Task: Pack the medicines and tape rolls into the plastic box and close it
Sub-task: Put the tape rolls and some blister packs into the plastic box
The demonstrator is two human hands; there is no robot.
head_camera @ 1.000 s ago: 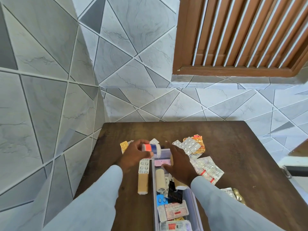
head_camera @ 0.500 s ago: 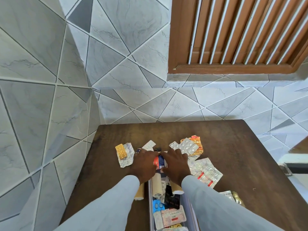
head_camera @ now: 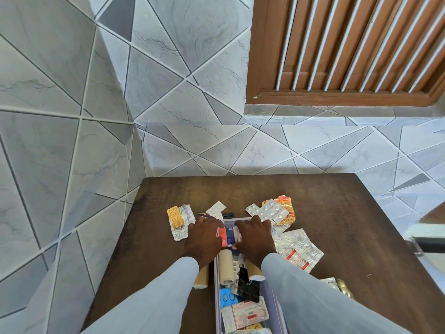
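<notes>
A clear plastic box [head_camera: 269, 300] lies lengthwise on the brown table [head_camera: 337, 213], holding tape rolls [head_camera: 225, 266], blister strips and a black strip [head_camera: 245, 283]. My left hand [head_camera: 204, 239] and my right hand [head_camera: 255, 239] both grip a white, blue and red medicine tube [head_camera: 227, 235] over the box's far end. A tan tape roll [head_camera: 201, 280] lies left of the box, partly under my left sleeve. Loose strips lie around: a yellow pill strip [head_camera: 175, 216] at left, silver strips [head_camera: 272, 210] and an orange foil [head_camera: 286, 208] at right.
More foil strips with red print [head_camera: 298, 251] lie right of the box, and a small gold-coloured item [head_camera: 343, 288] near the right sleeve. A tiled wall stands behind and to the left of the table. A wooden louvred window is above right.
The left hand carried the tube from left of the box to over its far end. The right hand rose from inside the box and joined it on the tube.
</notes>
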